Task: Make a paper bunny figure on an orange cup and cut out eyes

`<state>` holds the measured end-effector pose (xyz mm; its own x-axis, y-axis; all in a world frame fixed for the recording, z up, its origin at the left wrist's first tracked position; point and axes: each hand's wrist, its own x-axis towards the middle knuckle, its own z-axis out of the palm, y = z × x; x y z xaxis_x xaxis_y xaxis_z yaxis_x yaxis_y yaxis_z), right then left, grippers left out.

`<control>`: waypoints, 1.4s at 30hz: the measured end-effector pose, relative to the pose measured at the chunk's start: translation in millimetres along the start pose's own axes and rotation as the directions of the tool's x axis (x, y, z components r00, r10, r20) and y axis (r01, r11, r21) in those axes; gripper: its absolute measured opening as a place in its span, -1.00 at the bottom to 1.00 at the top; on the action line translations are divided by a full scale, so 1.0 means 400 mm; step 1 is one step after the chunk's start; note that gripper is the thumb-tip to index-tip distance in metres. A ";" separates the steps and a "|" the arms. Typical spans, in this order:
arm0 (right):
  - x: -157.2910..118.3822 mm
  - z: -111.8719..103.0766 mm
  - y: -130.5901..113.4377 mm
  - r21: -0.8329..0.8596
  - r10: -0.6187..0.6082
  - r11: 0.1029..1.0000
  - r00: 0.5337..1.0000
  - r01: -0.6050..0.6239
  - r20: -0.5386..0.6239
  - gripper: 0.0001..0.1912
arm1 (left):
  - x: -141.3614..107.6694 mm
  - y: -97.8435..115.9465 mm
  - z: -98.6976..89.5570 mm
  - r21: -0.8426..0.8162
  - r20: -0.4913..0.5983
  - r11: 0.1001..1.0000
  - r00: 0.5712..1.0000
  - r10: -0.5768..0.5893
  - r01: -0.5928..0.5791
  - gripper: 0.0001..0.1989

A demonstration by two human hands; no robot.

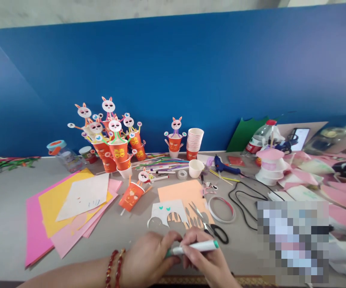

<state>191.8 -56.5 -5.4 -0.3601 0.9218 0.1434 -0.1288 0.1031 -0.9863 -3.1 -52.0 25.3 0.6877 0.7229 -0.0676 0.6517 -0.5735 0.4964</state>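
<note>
A white marker with green ends (201, 247) is held between both hands, low at the front of the table. My right hand (204, 256) is closed round its barrel. My left hand (149, 256), with red bead bracelets at the wrist, pinches its left green end; the fingers partly hide whether the cap is on. Just beyond my fingers lies a white paper sheet (167, 208) with round cut-outs and two small green heart shapes. Under and beside it is an orange paper sheet (179, 190). Scissors with black handles (219, 233) lie open on the right.
Rabbit figures on red paper cups (119, 152) stand at the back left; one cup figure (131, 196) leans nearer. Coloured paper sheets (45, 212) lie left. A tape roll (222, 209), a blue glue gun (227, 166) with a black cord, and stacked cups (195, 140) are rightward.
</note>
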 end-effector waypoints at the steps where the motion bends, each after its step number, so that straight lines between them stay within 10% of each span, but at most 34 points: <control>1: -0.002 0.000 0.003 0.005 0.007 1.000 1.000 -0.007 -0.009 -0.68 | 0.000 0.003 -0.001 0.012 0.008 1.000 1.000 -0.025 0.024 -0.74; 12: 0.010 0.010 -0.003 0.144 0.198 0.972 0.978 -0.188 -0.059 -0.58 | 0.029 0.013 -0.039 -0.043 0.082 0.992 0.990 -0.113 0.117 -0.72; 18: 0.027 0.045 0.005 0.106 0.088 0.992 0.973 -0.066 -0.214 -0.53 | 0.043 0.018 -0.041 -0.015 0.050 0.991 0.990 -0.131 0.132 -0.65; 23: 0.034 0.017 0.002 0.117 0.112 0.988 0.986 -0.098 -0.126 -0.55 | 0.050 -0.013 -0.026 -0.001 -0.122 0.998 0.990 0.069 -0.069 -0.84; 29: 0.045 -0.026 -0.039 0.062 0.073 0.996 0.959 -0.058 -0.272 -0.54 | 0.052 -0.045 -0.031 0.299 -0.257 0.930 0.921 0.293 -0.212 -0.88; 42: 0.061 0.050 -0.002 0.383 0.161 0.920 0.973 -0.087 -0.165 -0.54 | 0.075 -0.047 -0.070 0.150 -0.535 0.896 0.728 0.429 -0.418 -0.58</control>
<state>164.6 -41.8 0.6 -0.2189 0.9752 -0.0327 -0.4410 -0.1288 -0.8882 -3.4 -8.8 38.1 0.6091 0.4868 0.6261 0.3448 -0.8735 0.3437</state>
